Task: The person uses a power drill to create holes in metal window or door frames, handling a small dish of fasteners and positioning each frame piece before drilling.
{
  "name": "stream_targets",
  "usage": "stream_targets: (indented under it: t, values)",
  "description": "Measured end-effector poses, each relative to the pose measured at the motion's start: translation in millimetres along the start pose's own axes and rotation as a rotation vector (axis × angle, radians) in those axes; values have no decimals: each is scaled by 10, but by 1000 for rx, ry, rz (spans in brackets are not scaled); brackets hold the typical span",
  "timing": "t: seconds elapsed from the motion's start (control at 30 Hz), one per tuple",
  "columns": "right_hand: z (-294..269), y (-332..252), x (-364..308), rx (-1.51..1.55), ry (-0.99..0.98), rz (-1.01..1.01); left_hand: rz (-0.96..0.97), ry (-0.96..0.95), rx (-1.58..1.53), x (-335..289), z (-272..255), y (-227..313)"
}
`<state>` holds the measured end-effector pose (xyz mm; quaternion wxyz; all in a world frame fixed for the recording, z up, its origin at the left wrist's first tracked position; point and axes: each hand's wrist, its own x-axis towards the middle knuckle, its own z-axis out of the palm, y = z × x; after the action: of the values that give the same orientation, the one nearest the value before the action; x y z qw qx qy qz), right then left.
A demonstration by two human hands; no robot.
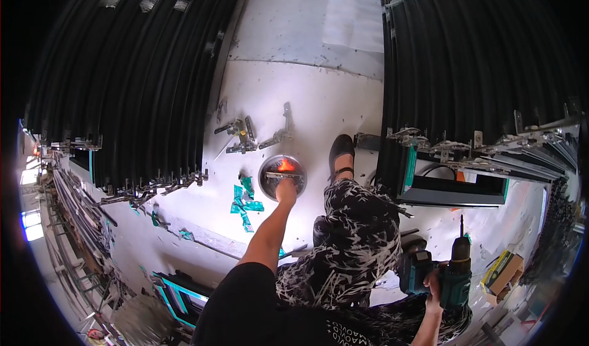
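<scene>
My left hand (286, 190) reaches down into a round metal bowl (264, 185) on the floor. Inside the bowl are small dark pieces, too small to name, a bright orange-red patch (286, 164) and a narrow metal bar (283, 175) lying crosswise by my fingertips. Those fingers are mostly hidden, so whether they grip anything does not show. At the lower right, my right hand (433, 286) is wrapped round the handle of a teal and black cordless drill (458, 278), its bit pointing away from me.
Long black frames (147, 88) are stacked at left, and more black frames (478, 70) at right, with metal hinges at their near ends. Loose metal hinges (244, 136) and green tape scraps (245, 206) lie near the bowl. A cardboard box (504, 273) sits at far right.
</scene>
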<state>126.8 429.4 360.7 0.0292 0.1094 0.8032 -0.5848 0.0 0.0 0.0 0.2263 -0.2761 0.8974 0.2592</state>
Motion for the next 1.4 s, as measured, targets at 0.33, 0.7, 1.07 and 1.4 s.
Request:
stream_targets:
  t: [0.33,0.7,1.07,1.4]
  values:
    - [56,81,19,-420,207,-24,-44,162,-263,-161,150,-230]
    - [53,73,-121,21,19,21,-35,-903,-2259,-528,-1163,-290]
    - [-104,-298,-123,-473,76,-506,523,-507,-1383,-2194,-3193,2233]
    - [-180,-283,36,-437,52,-573,576,-881,-909,-2985,-2527,3712]
